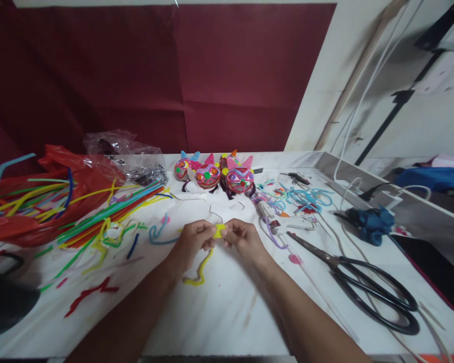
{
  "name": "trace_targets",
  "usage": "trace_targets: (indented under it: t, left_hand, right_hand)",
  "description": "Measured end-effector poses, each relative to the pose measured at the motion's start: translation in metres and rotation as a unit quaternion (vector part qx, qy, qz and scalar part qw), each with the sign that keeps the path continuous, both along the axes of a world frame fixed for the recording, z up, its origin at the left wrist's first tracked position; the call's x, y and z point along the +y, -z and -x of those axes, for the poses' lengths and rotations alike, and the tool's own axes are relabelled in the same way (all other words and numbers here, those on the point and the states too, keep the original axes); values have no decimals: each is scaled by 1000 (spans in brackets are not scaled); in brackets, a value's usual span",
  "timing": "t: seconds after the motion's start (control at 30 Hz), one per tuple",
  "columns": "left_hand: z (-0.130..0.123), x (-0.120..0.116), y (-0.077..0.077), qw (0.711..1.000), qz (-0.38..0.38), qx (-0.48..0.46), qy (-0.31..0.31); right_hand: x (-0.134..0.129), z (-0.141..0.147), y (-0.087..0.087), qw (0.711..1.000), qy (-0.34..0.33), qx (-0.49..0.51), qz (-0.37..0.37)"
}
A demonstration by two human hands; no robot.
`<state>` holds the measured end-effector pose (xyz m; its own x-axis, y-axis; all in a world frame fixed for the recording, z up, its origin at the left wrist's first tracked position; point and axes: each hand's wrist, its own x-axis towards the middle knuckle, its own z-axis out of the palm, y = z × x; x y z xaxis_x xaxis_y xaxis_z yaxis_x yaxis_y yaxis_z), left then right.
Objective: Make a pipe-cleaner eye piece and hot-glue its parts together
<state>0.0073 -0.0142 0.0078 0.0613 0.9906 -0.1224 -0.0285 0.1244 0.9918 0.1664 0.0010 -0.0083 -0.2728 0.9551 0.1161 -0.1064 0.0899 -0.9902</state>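
Between my two hands, at the middle of the table, is a small piece of yellow pipe cleaner [220,231], coiled or bunched up. My left hand [196,239] pinches its left side with thumb and fingers. On the other side my right hand [242,239] pinches it too. A loose yellow tail [201,272] hangs below the left fingers and curls on the white tabletop. Just behind the hands lies white paper [196,201] with cut edges. A blue pipe cleaner [157,237] lies bent to the left of my left hand.
Several colourful cat-faced ornaments [240,179] stand at the back. Pipe cleaners [113,206] pile up at left beside a red plastic bag [87,166]. At right are a glue gun [287,222], black-handled scissors [363,282], cables and a phone [431,267]. A red pipe cleaner [91,293] lies front left.
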Motion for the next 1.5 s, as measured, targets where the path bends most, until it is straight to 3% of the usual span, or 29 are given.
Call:
trace_targets:
  t: [0.17,0.37,0.53,0.63,0.73,0.83,0.93,1.03,1.17,1.3,1.5]
  left_hand:
    - [4,1,1,999,24,-1,27]
    - [9,3,5,999,18,21,38]
    - [15,15,6,996,-35,77,-37]
    - [24,26,11,988,-61,94,-102]
    - [33,35,19,979,-62,129,-144]
    - [40,40,24,975,-62,155,-148]
    - [46,42,26,969,-76,184,-149]
    - [49,41,25,958,-97,216,-161]
    - [51,39,20,941,-123,252,-188]
    - [54,38,14,927,-150,265,-221]
    - [55,35,0,922,-182,263,-219]
  right_hand:
    - [2,-4,5,998,-1,-50,-30]
    - [4,-1,7,999,-4,-33,-12]
    - [12,-3,11,1000,14,-18,-4]
    - [13,-5,16,993,52,-86,-65]
    - [6,-3,20,955,25,-198,-221]
    - [-2,3,23,885,-69,-280,-365]
    - [-5,7,27,838,-95,-353,-406]
    - [-4,7,29,822,-90,-394,-401]
    - [-4,3,24,834,-108,-370,-394]
    - [-6,-3,7,877,-147,-263,-374]
    - [-3,-14,-14,961,-127,-126,-210]
